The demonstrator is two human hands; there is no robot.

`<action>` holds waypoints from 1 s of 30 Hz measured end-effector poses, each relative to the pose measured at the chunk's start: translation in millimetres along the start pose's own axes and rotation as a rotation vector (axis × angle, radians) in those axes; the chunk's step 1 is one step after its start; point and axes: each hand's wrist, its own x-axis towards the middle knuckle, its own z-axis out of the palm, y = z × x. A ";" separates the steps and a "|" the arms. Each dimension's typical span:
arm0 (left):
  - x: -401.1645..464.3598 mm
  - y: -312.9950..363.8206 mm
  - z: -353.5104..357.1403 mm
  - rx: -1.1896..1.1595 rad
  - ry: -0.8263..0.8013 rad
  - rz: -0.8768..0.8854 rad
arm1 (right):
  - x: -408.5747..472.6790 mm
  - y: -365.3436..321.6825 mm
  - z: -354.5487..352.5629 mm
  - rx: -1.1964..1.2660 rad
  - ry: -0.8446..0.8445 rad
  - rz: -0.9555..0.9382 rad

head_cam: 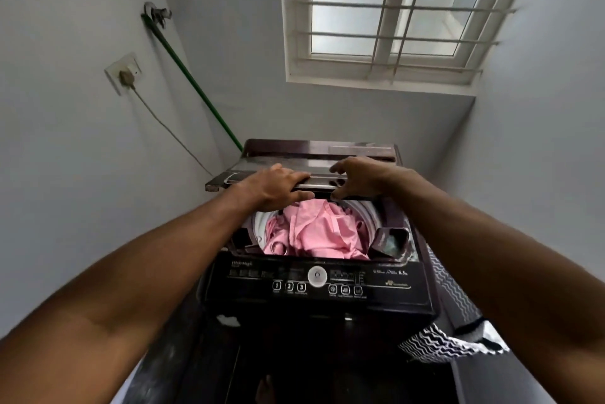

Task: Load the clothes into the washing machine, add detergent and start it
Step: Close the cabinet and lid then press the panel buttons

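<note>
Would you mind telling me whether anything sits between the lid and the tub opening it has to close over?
Nothing visible blocks it. The pink clothes lie down inside the tub, below the rim. Both hands are on the folded lid's front edge, above the opening.

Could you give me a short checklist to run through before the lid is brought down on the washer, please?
1. Pink clothes inside the drum: ok.
2. Left hand grips the folded lid edge: ok.
3. Right hand has a firm hold: cannot tell, fingers look spread.
4. Detergent added: cannot tell.
5. Plug seated in wall socket: ok.
6. Control panel unobstructed: ok.
</note>
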 end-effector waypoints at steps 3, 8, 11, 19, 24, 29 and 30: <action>-7.2 3.8 24.8 0.074 0.041 0.002 | -0.4 5.5 27.8 0.019 0.002 -0.015; -17.4 13.4 67.8 0.164 0.017 -0.010 | -6.5 10.4 72.9 -0.022 -0.036 -0.028; -18.9 18.3 88.2 0.178 -0.015 -0.027 | -7.4 10.5 93.1 -0.073 -0.034 0.000; -14.6 22.2 109.5 0.081 -0.053 -0.095 | -5.1 12.2 124.8 -0.046 -0.042 0.039; -7.3 19.3 114.2 -0.079 -0.080 -0.160 | -1.7 13.0 143.2 -0.096 -0.066 0.069; 2.5 17.0 117.0 -0.153 -0.079 -0.189 | 4.5 16.1 147.7 -0.112 -0.100 0.063; 4.3 16.8 118.8 -0.159 -0.077 -0.194 | 5.7 17.7 148.0 -0.105 -0.106 0.058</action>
